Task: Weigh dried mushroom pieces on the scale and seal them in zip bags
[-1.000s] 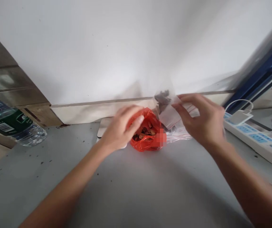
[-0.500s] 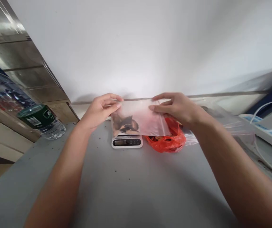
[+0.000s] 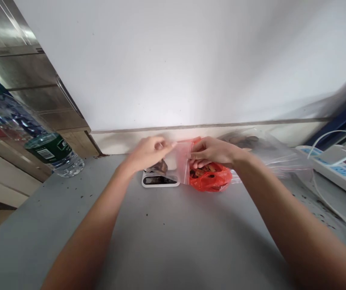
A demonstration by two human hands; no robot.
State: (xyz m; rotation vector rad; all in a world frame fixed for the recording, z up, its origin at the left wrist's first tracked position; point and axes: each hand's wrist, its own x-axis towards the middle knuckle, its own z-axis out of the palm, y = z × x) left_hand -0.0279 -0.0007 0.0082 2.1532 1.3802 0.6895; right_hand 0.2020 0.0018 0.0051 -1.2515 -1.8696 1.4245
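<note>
A clear zip bag [image 3: 182,159] holding dark brown dried pieces hangs over a small white digital scale [image 3: 160,182], whose display faces me. My left hand [image 3: 151,152] is closed on the bag's upper edge with thumb and fingers pinched. At the zip end on the right, my right hand [image 3: 210,152] pinches the bag's edge. Just below that hand stands an open red plastic bag [image 3: 212,181] with brown dried pieces inside. The scale's platform is mostly hidden by the zip bag and my left hand.
A large water bottle [image 3: 52,149] with a green label stands on the left. More clear plastic bags [image 3: 269,149] lie on the right, beside a white power strip [image 3: 338,169] with a plugged-in cable. The white wall [image 3: 173,72] rises behind the grey table [image 3: 166,245].
My left hand has moved right along the zip bag, and my right hand has come slightly lower. The bag now looks narrower, uncovering more of the red bag.
</note>
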